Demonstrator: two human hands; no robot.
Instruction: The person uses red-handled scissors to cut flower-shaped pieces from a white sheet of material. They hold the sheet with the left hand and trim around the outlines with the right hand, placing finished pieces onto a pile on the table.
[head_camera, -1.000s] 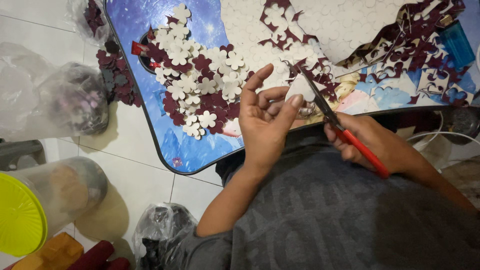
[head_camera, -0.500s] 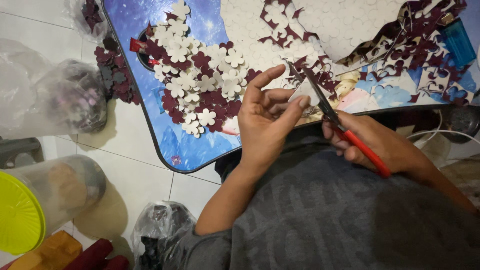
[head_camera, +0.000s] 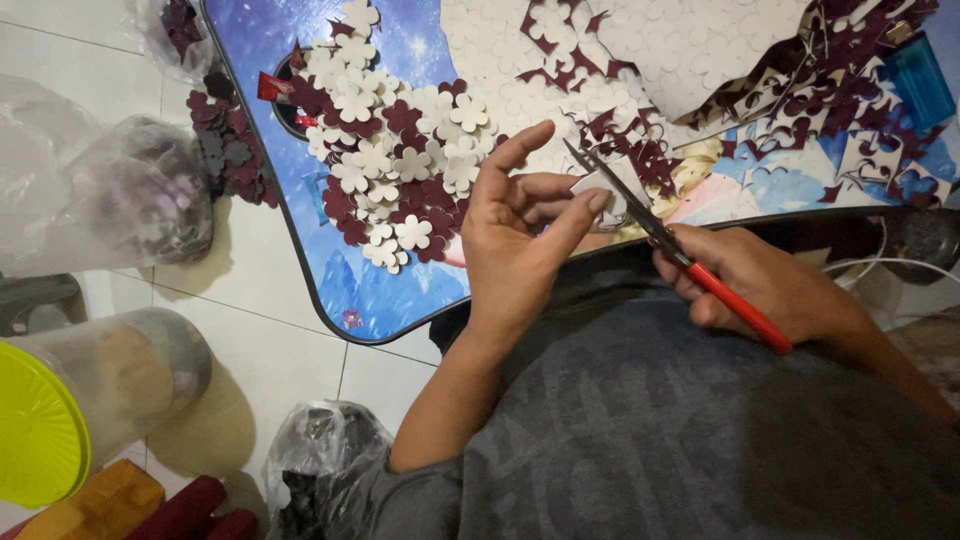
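Observation:
My left hand (head_camera: 520, 230) holds a small white paper piece (head_camera: 592, 184) between thumb and fingers, just above my lap. My right hand (head_camera: 745, 280) grips red-handled scissors (head_camera: 680, 255), whose blades point up-left and meet the paper piece. Beyond the hands lies a low blue table (head_camera: 400, 290) with a pile of white and maroon flower-shaped cutouts (head_camera: 390, 160) on its left part. A white sheet with flower outlines (head_camera: 690, 40) and maroon offcuts (head_camera: 820, 90) cover the table's right part.
On the white tiled floor at left are clear plastic bags (head_camera: 120, 190) with cutouts inside, a clear jar with a yellow-green lid (head_camera: 40, 430), and a dark bag (head_camera: 320, 450) near my elbow. A blue box (head_camera: 920, 80) sits at the table's far right.
My left hand has turned the paper piece slightly and its fingers have shifted. The scissors stay at the piece; the view has drifted a little.

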